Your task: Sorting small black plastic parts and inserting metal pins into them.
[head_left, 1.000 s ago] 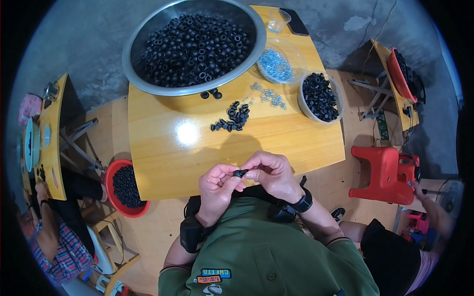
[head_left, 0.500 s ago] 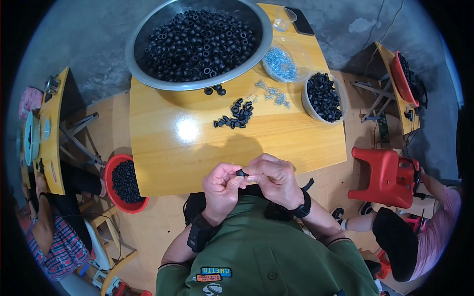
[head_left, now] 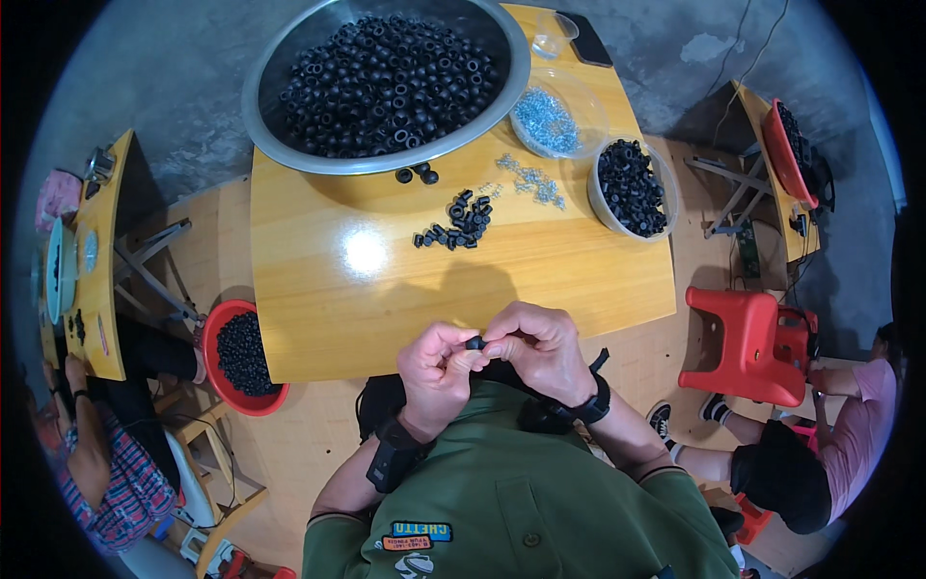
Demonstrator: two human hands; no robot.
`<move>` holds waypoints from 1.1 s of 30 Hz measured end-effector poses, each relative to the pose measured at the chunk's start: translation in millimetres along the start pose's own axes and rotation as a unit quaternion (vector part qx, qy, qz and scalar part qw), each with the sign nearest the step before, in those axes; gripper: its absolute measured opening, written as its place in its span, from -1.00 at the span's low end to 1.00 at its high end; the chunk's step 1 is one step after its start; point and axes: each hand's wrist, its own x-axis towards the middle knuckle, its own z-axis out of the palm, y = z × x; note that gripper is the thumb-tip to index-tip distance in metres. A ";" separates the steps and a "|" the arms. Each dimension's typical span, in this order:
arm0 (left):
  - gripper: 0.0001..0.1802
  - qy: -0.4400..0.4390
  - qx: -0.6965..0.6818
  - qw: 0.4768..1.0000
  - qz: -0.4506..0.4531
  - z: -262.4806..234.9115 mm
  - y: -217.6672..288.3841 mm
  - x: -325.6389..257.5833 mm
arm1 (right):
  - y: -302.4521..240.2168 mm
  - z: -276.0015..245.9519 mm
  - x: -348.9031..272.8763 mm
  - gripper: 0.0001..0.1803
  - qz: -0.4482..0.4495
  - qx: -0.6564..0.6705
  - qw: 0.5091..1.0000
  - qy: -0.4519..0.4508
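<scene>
In front of my chest, just past the near table edge, I hold a small black rounded cap (head_left: pixel 474 343) between both hands. My left hand (head_left: pixel 436 374) pinches it from the left with thumb and fingertips. The fingers of my right hand (head_left: pixel 542 352) are closed on its right side; whether a second small part is between them is hidden. Farther up the table lies a loose heap of short black cylindrical parts (head_left: pixel 465 222). Close by are small clear pieces (head_left: pixel 531 181), and a few round black caps (head_left: pixel 422 173) sit under the bowl's rim.
A large metal bowl (head_left: pixel 254 116) of black caps stands at the far left of the table (head_left: pixel 318 318). A tub of bluish clear pieces (head_left: pixel 546 123), a tub of black parts (head_left: pixel 632 188), a cup (head_left: pixel 554 37) and a phone (head_left: pixel 585 41) stand right. Red basin (head_left: pixel 209 372), red stool (head_left: pixel 743 338); people at both sides.
The black cap has turned slightly in my fingertips and shows more of its rounded side. My hands stay almost in place. The person at the right has shifted position.
</scene>
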 end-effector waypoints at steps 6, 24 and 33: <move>-0.91 0.015 -0.021 1.000 0.015 3.4 -7.0 -4.4 | 0.0 0.3 -0.5 -0.95 0.138 0.097 0.986 -0.011; -0.87 -0.025 0.070 0.991 0.112 -4.2 -4.1 5.4 | 18.3 1.8 -10.0 -0.80 0.145 0.183 0.963 -0.132; -0.72 -0.011 0.088 0.988 0.128 -13.2 -5.9 3.6 | 21.9 14.1 -0.3 -0.81 0.104 0.150 0.978 -0.103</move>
